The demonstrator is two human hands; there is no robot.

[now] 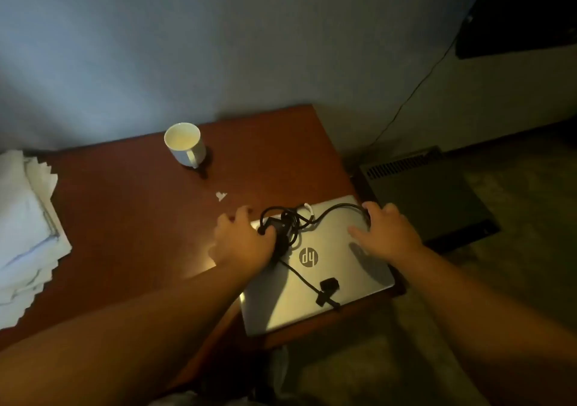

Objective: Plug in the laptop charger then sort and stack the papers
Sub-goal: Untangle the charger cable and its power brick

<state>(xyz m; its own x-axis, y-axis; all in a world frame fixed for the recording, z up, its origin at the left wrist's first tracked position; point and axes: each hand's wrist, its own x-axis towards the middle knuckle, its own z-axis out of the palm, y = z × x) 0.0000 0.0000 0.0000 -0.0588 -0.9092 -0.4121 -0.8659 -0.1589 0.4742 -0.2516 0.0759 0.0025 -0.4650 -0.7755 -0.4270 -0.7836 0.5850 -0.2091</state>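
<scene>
Charger (282, 234) on closed laptop (315, 268), left hand (242, 243) gripping its brick; right hand (387, 232) spread flat, holding nothing; mug (184, 143) apparently empty

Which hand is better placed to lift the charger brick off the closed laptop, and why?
Left. The left hand already lies against the charger brick on the laptop; the right hand rests at the lid's far right edge, touching only the cable.

Single head-worn view, steeply downward and forward, close above the desk (131, 218) by the wall.
</scene>
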